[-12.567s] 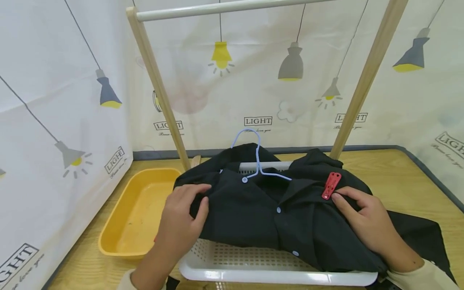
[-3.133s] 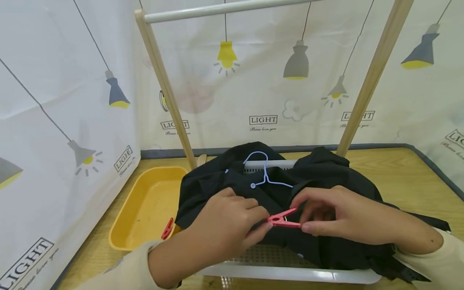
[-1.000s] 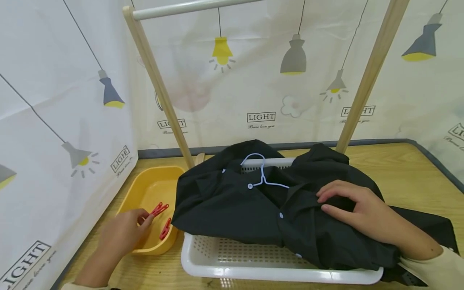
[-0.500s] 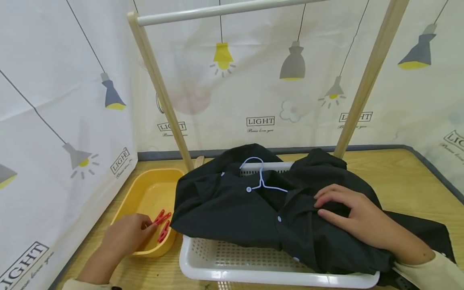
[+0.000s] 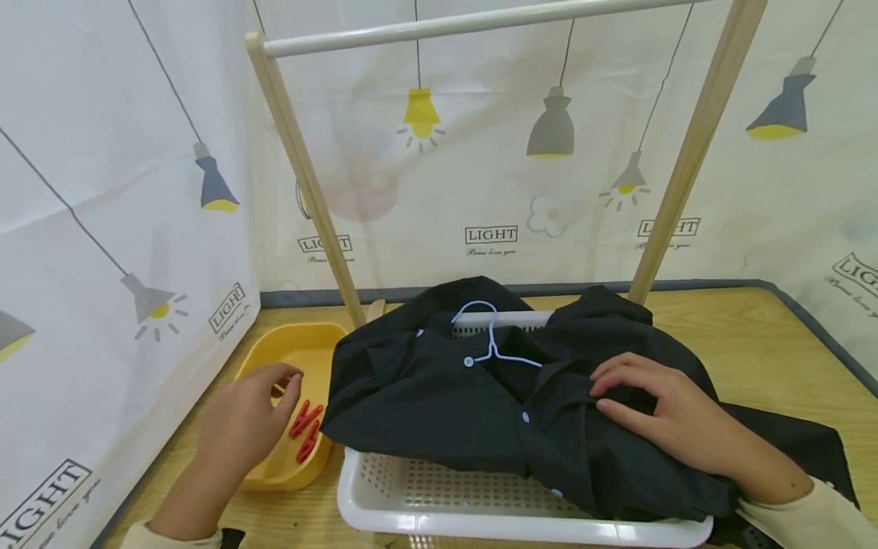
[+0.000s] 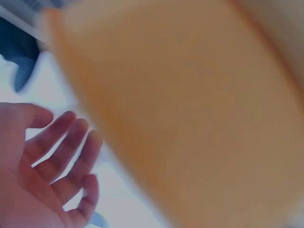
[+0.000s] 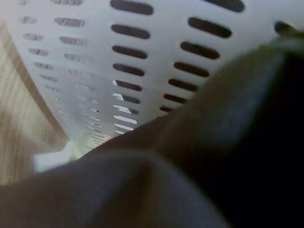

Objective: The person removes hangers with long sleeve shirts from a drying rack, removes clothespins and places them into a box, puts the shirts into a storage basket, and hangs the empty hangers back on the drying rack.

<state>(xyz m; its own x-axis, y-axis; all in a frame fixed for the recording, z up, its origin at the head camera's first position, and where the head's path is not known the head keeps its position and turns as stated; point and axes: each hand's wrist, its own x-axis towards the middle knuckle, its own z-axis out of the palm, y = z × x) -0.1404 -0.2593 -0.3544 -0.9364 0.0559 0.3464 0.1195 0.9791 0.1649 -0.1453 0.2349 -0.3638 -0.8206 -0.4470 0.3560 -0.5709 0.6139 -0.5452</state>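
My left hand (image 5: 243, 419) is above the left side of a yellow tray (image 5: 322, 329). In the left wrist view, that hand (image 6: 52, 166) is empty, its fingers loosely bent. Two red clothespins (image 5: 306, 419) lie close together in the tray, right of the hand. A black buttoned shirt (image 5: 439, 412) drapes over a white perforated basket (image 5: 439, 521). A light-blue hanger (image 5: 493, 343) sticks out of its collar. My right hand (image 5: 661, 419) rests on the shirt's right front. Its fingers are hidden in the right wrist view by dark cloth (image 7: 114, 190).
Behind the basket stands a rack with wooden posts (image 5: 696, 152) and a white top bar (image 5: 425, 29). Patterned cloth walls (image 5: 384, 175) enclose the wooden table (image 5: 761, 343) at the back and sides. A sleeve of the shirt spreads onto the table at right.
A red clothespin came off the shirt's right shoulder and passed into my left hand, which laid it beside the other in the tray. That hand has since let go and lifted slightly away.
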